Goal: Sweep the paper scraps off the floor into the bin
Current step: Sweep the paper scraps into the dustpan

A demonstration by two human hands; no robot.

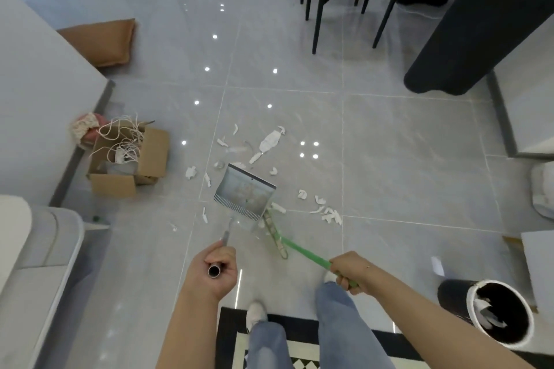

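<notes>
My left hand (216,267) fists the dustpan (244,192) handle, pan on floor ahead of the fingers. Right hand (349,268) fingers wrap the green broom (277,235). Paper scraps (328,214), perhaps twenty, lie around the pan. One black bin (497,313), right of my right hand, holds scraps.

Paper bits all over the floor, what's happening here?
A person is sweeping up. The left hand grips the handle of a grey dustpan resting on the floor, and the right hand grips a green broom whose head sits beside the pan. Most paper scraps are still scattered on the tiles around the pan. The black bin stands off to the right with some paper already inside.
</notes>
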